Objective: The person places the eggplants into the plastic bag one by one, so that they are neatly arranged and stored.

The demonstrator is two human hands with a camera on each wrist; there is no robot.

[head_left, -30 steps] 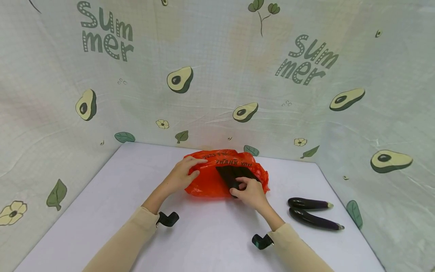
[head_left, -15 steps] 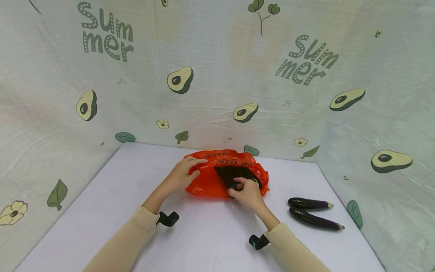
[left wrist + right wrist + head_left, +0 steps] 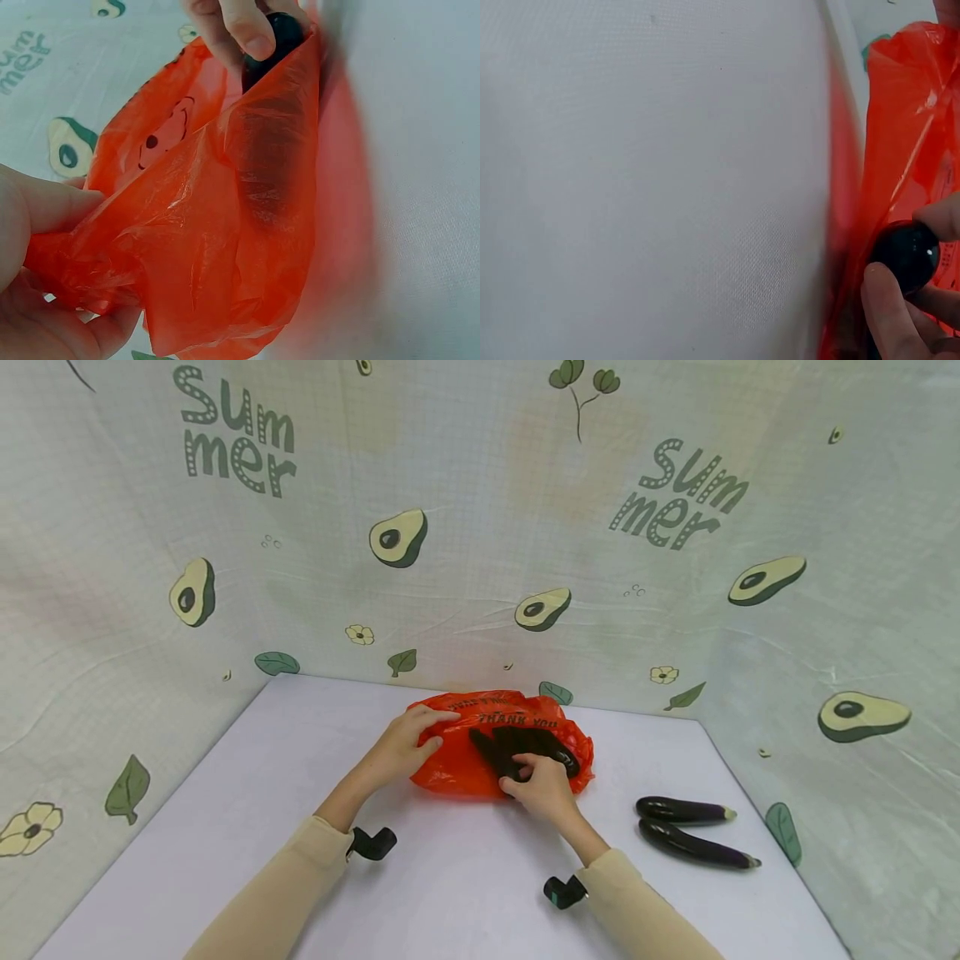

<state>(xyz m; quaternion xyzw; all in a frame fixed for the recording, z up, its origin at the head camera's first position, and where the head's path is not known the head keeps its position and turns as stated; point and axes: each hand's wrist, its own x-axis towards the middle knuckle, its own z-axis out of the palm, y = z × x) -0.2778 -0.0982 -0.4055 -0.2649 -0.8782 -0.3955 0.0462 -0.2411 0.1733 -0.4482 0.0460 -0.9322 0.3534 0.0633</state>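
Note:
A red plastic bag (image 3: 457,768) printed "THANK YOU" lies at the table's far side, its mouth toward me. My left hand (image 3: 400,746) holds the bag's left edge; the left wrist view has thumb and fingers pinching crumpled film (image 3: 90,262). With fingertips, my right hand (image 3: 549,789) grips the rounded end of a dark eggplant (image 3: 907,255) at the mouth. The rest of that eggplant shows darkly through the film in the left wrist view. Beside it in the bag, more glossy dark eggplant (image 3: 558,750) shows, partly covered by my right hand.
Two more eggplants, an upper one (image 3: 681,810) and a lower one (image 3: 697,845), lie side by side on the white table (image 3: 450,893), right of the bag. A printed cloth (image 3: 465,560) encloses the back and sides. Small black cameras sit at both wrists.
My right hand has shifted slightly left with the eggplant, whose inner end has moved left too. More of the dark eggplant to its right now shows. The left hand has stayed in place.

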